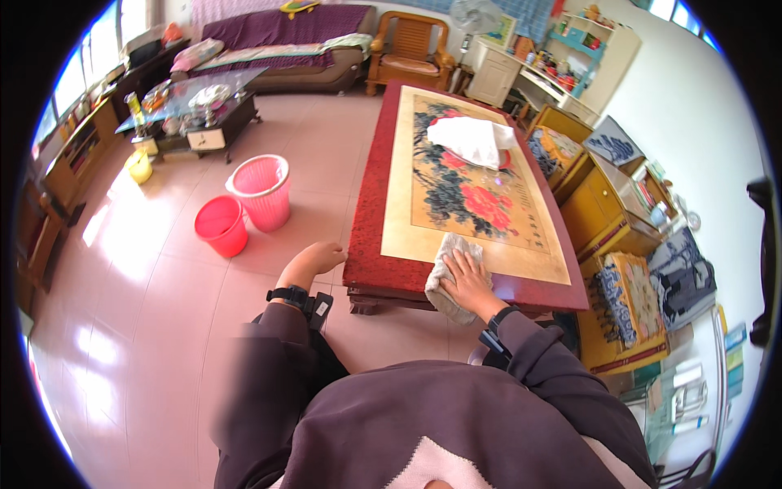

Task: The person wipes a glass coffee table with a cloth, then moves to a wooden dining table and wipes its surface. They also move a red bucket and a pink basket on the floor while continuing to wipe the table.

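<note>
Under my right hand [468, 282] lies a grey-beige cloth [453, 250], pressed flat over the near edge of a dark red table [369, 211]. The fingers spread across the cloth, which droops a little past the edge. My left hand [316, 259] is at the table's near left corner, its fingers loosely curled; whether it touches the edge is unclear. A floral picture [440, 183] with red blossoms and dark leaves covers most of the tabletop. Farther back on it, a white cloth [470, 139] lies over a red-rimmed item, mostly hidden.
On the tiled floor at left stand a red bucket [221, 226] and a taller pink bin [261, 191]. Wooden chairs with cushions [629, 299] and a cabinet [602, 198] line the right side. Beyond are a glass-topped coffee table [195, 98], a sofa [275, 43] and a wooden armchair [410, 52].
</note>
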The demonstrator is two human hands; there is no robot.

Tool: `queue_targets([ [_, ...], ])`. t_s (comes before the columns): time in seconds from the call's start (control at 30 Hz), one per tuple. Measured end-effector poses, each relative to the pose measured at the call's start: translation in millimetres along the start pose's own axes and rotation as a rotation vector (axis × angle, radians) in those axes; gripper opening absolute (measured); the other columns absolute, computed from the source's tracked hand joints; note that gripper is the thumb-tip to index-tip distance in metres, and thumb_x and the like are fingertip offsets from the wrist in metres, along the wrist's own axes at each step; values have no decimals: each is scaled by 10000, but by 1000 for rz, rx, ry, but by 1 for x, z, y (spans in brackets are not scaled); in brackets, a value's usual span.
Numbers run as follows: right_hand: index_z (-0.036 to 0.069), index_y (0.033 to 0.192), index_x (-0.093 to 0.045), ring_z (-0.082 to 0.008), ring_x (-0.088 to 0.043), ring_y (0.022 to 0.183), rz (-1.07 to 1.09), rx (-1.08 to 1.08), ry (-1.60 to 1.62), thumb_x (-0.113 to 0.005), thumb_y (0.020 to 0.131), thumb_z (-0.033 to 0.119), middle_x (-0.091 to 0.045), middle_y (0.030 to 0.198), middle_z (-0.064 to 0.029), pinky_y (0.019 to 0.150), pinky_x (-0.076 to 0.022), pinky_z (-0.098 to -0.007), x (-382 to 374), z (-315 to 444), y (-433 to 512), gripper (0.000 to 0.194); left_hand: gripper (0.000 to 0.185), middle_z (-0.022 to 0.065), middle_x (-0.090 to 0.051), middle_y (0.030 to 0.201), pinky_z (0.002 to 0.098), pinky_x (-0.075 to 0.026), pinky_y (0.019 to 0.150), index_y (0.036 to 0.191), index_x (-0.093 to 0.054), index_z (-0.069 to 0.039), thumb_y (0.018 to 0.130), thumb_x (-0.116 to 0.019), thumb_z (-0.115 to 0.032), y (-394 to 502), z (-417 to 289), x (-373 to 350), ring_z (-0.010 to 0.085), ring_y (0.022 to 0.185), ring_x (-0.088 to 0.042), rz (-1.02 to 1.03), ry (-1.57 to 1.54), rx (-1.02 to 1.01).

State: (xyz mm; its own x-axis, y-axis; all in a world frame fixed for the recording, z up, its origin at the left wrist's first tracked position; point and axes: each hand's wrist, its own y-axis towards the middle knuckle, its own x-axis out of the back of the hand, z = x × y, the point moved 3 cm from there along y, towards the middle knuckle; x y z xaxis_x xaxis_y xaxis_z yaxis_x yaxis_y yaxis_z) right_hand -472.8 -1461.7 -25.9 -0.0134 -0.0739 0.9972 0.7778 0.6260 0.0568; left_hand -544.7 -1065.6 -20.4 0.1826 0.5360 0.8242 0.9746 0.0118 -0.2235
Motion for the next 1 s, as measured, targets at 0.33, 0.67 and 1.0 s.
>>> queue_targets([
  [0.33,206,1602,-340,-380,-250,1533,-50,-336,-42,-417,1030,614,-279,1677,-118,1189,-215,-643,7,-105,-83,706,455,101,-642,1360,385,-560,825,1426,-561,-48,1052,-542,-305,-16,-20,12,220,1091,-699,-26,-802,177],
  [0.67,153,1595,-319,-467,-216,1520,18,-373,17,-464,972,681,-239,1672,-176,1169,-184,-705,22,-86,-25,829,431,103,-645,1346,378,-522,959,1374,-561,-39,1058,-572,-332,0,-100,132,243,1183,-652,-293,-1345,-216],
  [1.0,201,1645,-235,-429,-100,1571,180,-53,-24,-281,960,812,-133,1721,-141,1206,-80,-701,7,5,182,919,356,114,-669,1282,357,-533,918,1321,-602,-31,1055,-547,-261,43,-72,117,250,1129,-681,-526,-1760,-128],
])
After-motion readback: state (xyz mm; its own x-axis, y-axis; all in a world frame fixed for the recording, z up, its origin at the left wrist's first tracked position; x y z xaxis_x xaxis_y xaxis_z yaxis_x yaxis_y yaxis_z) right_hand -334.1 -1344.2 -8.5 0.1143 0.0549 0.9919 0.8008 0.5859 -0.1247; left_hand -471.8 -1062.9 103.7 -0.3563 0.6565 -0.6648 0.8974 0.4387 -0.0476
